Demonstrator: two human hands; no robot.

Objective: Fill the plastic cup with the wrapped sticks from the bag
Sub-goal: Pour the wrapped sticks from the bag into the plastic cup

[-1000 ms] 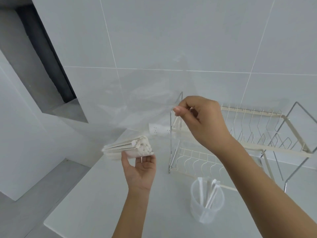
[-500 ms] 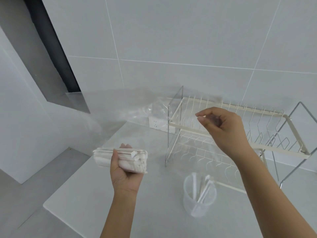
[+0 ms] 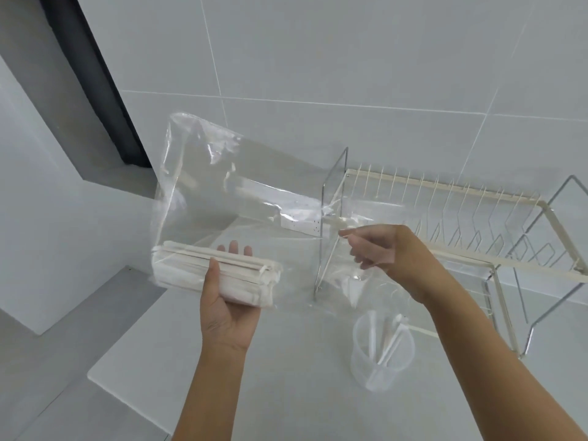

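Observation:
A clear plastic bag hangs in the air above the counter, with a thick bundle of white wrapped sticks lying in its lower end. My left hand cups that bundle from below through the plastic. My right hand is at the bag's right end, its fingers pinched on the plastic near the mouth. The translucent plastic cup stands on the counter below my right wrist and holds a few wrapped sticks leaning upright.
A cream and chrome wire dish rack stands at the back right against the tiled wall. A white power strip lies behind the bag. The white counter ends at a front-left edge over a grey floor.
The bag has spread out wide between my hands. My left hand with the bundle stayed low at the left; my right hand dropped slightly and holds the bag's right end.

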